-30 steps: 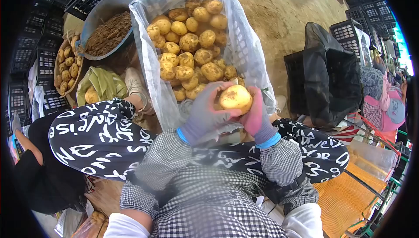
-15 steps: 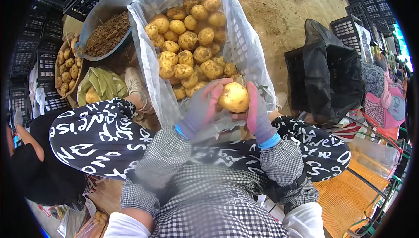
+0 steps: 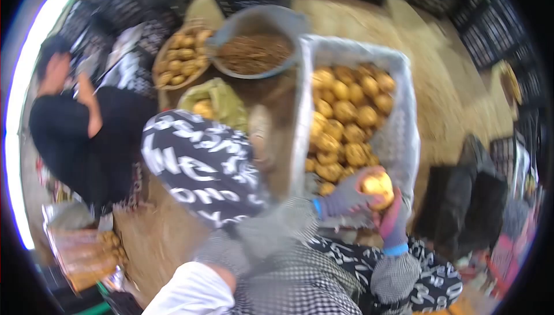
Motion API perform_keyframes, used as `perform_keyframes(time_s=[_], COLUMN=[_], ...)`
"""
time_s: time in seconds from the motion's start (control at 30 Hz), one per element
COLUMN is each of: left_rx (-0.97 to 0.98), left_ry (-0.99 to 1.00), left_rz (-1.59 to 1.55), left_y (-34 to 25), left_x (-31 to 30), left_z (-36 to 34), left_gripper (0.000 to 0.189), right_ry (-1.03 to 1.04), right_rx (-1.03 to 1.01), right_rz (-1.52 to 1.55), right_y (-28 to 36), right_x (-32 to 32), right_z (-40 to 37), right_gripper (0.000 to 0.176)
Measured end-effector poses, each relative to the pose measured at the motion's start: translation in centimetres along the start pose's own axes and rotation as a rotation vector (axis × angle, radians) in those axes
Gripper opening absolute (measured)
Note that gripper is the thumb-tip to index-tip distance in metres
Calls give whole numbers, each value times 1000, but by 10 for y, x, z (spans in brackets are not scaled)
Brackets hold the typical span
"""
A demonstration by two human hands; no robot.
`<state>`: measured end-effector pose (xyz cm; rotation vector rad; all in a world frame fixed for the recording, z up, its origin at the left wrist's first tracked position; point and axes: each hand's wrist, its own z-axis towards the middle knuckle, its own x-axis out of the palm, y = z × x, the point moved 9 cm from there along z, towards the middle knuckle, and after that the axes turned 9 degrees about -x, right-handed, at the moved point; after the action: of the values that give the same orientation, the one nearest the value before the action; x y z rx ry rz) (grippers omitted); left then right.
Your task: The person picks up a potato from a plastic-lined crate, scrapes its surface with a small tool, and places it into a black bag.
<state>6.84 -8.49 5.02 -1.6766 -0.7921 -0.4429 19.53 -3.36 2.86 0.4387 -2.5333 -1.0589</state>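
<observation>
Two gloved hands meet over the near right corner of a white-lined crate [image 3: 411, 118]. The left hand [image 3: 344, 198] reaches across from a bent, lowered arm, its fingers curled round the left side of a potato [image 3: 378, 189]; the right hand [image 3: 394, 221] rises from an almost upright forearm, its fingers closed against the potato's lower right. So both grip it, and it sits between them, just above the crate's near edge.

The potato looks nearly round, perhaps slightly longer toward and away from the wearer; blur keeps me from being sure of its long axis.

I count one potato in the hands and well over twenty in the crate, too smeared for an exact tally. Beyond the wearer's knee stand one blue tub [image 3: 236, 27] of brown scraps, one basket [image 3: 202, 70] of potatoes and one green bag [image 3: 224, 100]. One other person [image 3: 72, 136] sits off to the left.
</observation>
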Motion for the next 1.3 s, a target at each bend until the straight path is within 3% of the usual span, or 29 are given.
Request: perform_keyframes(time_s=[0.03,0.1,0.17,0.2,0.23,0.3,0.37,0.4,0.5,0.53,0.57,0.63,0.7,0.77,0.8,0.83,0.9,1.0,1.1,1.17,1.23,1.3], left_rx=[66,-4,29,85,237,628,854,865,1134,1223,1180,1096,821,632,407,193,-255,-443,-344,-166,-13,257], left_ry=[-51,-113,-166,-193,-223,-295,-280,-393,-681,-833,-985,-1461,-1739,-1844,-1879,-1889,-1613,-1160,-867,-966,-1131,-872], left_rz=[93,56,-38,-85,-58,76,259,269,195,380,476,685,874,791,993,1204,1576,1587,1326,1469,1820,1755], left_y=[-7,-19,-73,-102,-134,-201,-274,-302,-375,-386,-390,-372,-339,-294,-266,-241,-197,-183,-222,-297,-379,-422], left_x=[-3,-4,8,18,21,28,23,8,-48,-83,-120,-251,-354,-423,-453,-479,-522,-540,-517,-471,-382,-251], left_z=[-3,-14,-44,-61,-77,-116,-175,-211,-300,-320,-335,-361,-371,-364,-350,-335,-292,-262,-250,-258,-246,-199], left_gripper=[69,67,65,66,66,65,63,64,63,59,51,52,56,68,67,67,65,62,60,58,58,57], right_ry=[17,122,34,82,174,168,126,91,91,93,95,75,17,-22,-39,-80,-28,-97,-81,-51,-8,-4], right_rx=[-83,-650,-585,-642,-721,-613,-583,-569,-497,-500,-501,-486,-454,-465,-450,-435,-414,-443,-509,-516,-487,-465], right_rz=[-180,-689,-259,-251,-208,-268,-255,-244,-237,-237,-235,-257,-298,-257,-275,-293,-371,-358,-284,-261,-264,-266], right_y=[-6,62,67,75,79,73,68,66,55,55,53,50,51,45,45,45,41,54,58,58,62,64], right_x=[-17,29,28,24,26,13,17,14,9,4,-1,-11,-21,-25,-23,-28,-39,-20,-15,-7,9,23], right_z=[15,-14,-11,-11,-3,22,26,26,33,34,35,36,29,29,29,25,27,12,10,7,2,0], right_gripper=[53,49,48,49,51,51,49,48,46,46,45,45,44,38,37,36,37,38,40,39,36,32])
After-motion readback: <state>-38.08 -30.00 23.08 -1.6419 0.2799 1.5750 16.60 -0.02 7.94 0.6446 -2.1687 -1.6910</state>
